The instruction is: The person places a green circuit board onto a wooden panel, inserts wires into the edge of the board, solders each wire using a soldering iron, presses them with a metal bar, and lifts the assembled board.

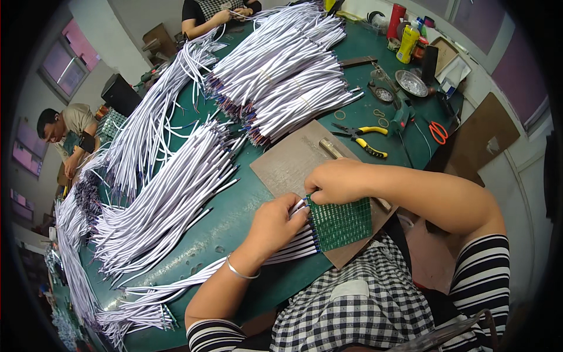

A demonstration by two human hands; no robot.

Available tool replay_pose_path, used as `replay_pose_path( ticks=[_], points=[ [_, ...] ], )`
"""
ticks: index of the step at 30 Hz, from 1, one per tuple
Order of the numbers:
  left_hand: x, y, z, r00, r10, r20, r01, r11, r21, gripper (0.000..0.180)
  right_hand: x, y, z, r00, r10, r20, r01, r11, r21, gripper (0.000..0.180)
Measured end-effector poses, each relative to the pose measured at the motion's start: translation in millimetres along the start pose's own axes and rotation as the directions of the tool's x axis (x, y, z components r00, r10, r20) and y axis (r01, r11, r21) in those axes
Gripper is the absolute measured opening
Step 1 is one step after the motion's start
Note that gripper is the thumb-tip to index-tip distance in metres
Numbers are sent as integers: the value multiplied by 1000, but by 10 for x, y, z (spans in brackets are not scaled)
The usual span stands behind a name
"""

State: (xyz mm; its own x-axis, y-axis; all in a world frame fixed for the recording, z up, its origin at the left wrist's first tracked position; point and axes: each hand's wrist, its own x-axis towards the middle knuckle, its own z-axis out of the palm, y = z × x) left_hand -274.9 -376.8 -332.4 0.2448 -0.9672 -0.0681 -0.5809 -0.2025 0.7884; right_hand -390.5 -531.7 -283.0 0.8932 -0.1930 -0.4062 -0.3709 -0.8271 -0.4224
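Observation:
A green circuit board panel (343, 224) lies on a brown board (293, 158) at the table's near edge, in front of my checked apron. White cables (293, 249) run in a row to the panel's left edge, their thin coloured wire ends meeting it. My left hand (274, 222) is closed on a white cable (299, 205) beside the panel's upper left corner. Over that corner my right hand (340, 180) is curled, thumb and forefinger pinched close to the cable's blue wire end. Its fingers hide what they grip.
Large bundles of white cables (281, 64) cover the table's middle and left. Yellow-handled pliers (366, 141), orange scissors (438, 132), a metal bowl (411, 83) and a yellow bottle (408, 42) are at the right. Two co-workers sit farther off, one at the far side (220, 17), one at left (73, 132).

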Motion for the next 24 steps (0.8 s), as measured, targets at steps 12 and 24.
replay_pose_path(
  ticks=[12, 24],
  points=[
    [58, -76, 72, 999, 43, 1, -43, 998, 35, 27, 11, -72, 2, 964, 185, 189, -227, 946, 232, 24],
    [102, -113, 161, 998, -12, -69, 17, 997, 70, 31, 163, -132, 16, 946, 261, 191, -266, 964, 1, 27]
  ],
)
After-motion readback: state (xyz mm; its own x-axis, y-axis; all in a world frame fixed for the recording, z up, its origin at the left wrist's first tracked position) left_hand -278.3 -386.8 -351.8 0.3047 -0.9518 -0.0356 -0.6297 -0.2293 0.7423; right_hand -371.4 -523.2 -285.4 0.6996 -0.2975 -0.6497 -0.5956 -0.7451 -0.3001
